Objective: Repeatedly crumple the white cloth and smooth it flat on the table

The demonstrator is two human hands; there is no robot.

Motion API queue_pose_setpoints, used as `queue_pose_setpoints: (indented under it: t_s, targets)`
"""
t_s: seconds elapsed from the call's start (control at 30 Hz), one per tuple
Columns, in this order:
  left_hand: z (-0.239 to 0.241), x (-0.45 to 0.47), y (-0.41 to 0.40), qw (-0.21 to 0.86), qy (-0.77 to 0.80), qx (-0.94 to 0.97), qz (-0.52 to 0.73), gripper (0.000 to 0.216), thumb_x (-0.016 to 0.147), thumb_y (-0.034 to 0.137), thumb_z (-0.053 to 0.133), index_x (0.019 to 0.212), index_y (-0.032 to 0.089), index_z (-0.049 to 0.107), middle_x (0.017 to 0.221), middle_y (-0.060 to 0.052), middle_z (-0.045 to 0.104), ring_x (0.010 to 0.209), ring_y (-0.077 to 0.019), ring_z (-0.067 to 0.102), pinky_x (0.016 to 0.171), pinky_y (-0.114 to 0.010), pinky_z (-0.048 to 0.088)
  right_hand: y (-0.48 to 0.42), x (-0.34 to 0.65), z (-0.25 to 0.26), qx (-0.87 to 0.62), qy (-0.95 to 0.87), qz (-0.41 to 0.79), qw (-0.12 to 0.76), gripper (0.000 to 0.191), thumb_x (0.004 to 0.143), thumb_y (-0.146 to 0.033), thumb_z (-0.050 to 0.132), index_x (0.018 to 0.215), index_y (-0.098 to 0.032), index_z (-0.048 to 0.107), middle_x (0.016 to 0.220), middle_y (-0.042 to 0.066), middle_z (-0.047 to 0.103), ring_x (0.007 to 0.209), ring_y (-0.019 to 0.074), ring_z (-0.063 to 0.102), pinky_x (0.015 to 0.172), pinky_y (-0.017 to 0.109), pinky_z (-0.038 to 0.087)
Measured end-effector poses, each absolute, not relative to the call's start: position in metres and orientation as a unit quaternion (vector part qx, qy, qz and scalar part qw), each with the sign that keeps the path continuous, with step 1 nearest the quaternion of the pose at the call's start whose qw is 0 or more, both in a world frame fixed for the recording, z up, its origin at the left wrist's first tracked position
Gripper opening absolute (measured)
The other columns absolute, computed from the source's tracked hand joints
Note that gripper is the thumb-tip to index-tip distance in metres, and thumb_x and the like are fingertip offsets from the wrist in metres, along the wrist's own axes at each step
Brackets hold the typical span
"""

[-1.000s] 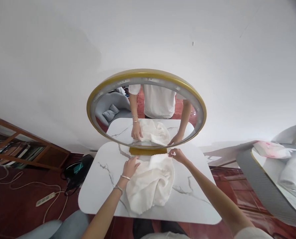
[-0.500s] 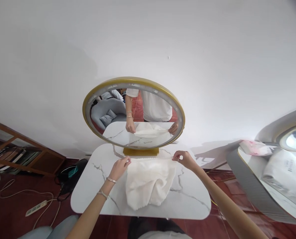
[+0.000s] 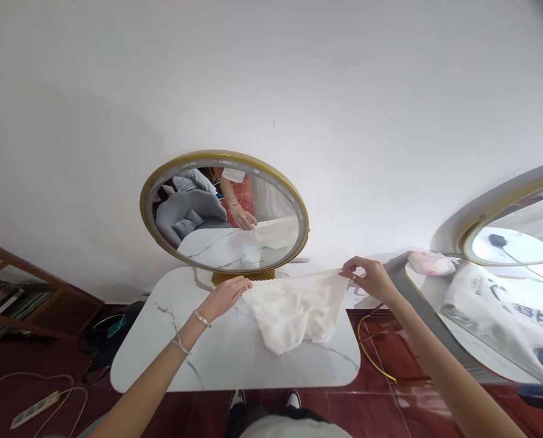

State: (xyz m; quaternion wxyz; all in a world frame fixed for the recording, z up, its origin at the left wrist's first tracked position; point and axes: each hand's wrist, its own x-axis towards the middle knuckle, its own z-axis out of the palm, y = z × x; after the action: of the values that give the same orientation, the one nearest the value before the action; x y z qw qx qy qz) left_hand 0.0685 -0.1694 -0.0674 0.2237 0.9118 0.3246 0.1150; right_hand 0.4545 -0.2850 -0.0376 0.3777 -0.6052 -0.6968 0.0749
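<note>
A white towel (image 3: 296, 307) hangs stretched between my two hands above the white marble table (image 3: 217, 356). My left hand (image 3: 226, 295) pinches its left top corner, close to the base of the round gold-framed mirror (image 3: 223, 210). My right hand (image 3: 367, 277) pinches the right top corner, out past the table's right edge. The towel's lower part droops and its bottom edge rests on the tabletop. The mirror reflects my left arm and the towel.
A second gold-framed mirror (image 3: 513, 225) and a table with a white printed bag (image 3: 504, 304) and a pink packet (image 3: 429, 263) stand at right. A yellow cable (image 3: 372, 353) lies on the red floor. A wooden shelf (image 3: 20, 292) and a power strip (image 3: 34, 409) are at left.
Both hands took the towel's far corners, lifted it off the table and pulled it taut, moving right. The view has swung to the right.
</note>
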Motion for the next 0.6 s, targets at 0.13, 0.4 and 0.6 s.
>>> queue_pose_setpoints:
  t_s: [0.13,0.4,0.6]
  targets:
    - [-0.05,0.082,-0.168,0.226,0.325,0.911,0.116,0.026,0.093,0.034,0.037,0.095,0.021,0.059,0.095,-0.003,0.067,0.088,-0.0171,0.061,0.077,-0.028,0.047,-0.298,0.471,-0.023,-0.619,-0.689,0.051,0.374,0.039,0.081,-0.059,0.053,0.068,-0.023,0.059,0.066,0.002,0.064,0.061,0.0144,0.058,0.06,0.026,0.048]
    - [0.0,0.092,-0.156,0.286,0.314,0.886,0.187,0.032,0.08,0.045,0.057,0.069,0.016,0.066,0.079,-0.005,0.07,0.07,-0.0144,0.063,0.066,-0.023,0.052,-0.318,0.482,0.009,-0.659,-0.658,0.068,0.358,0.046,0.076,-0.067,0.055,0.067,-0.021,0.06,0.068,0.003,0.066,0.064,0.016,0.06,0.055,0.025,0.046]
    - [0.032,0.093,-0.159,0.317,0.338,0.843,0.271,0.032,0.07,0.047,0.068,0.065,0.015,0.069,0.078,-0.005,0.072,0.073,-0.0173,0.067,0.073,-0.027,0.057,-0.326,0.487,0.026,-0.663,-0.66,0.101,0.337,0.046,0.075,-0.066,0.057,0.068,-0.021,0.06,0.069,0.004,0.065,0.066,0.0166,0.059,0.054,0.026,0.045]
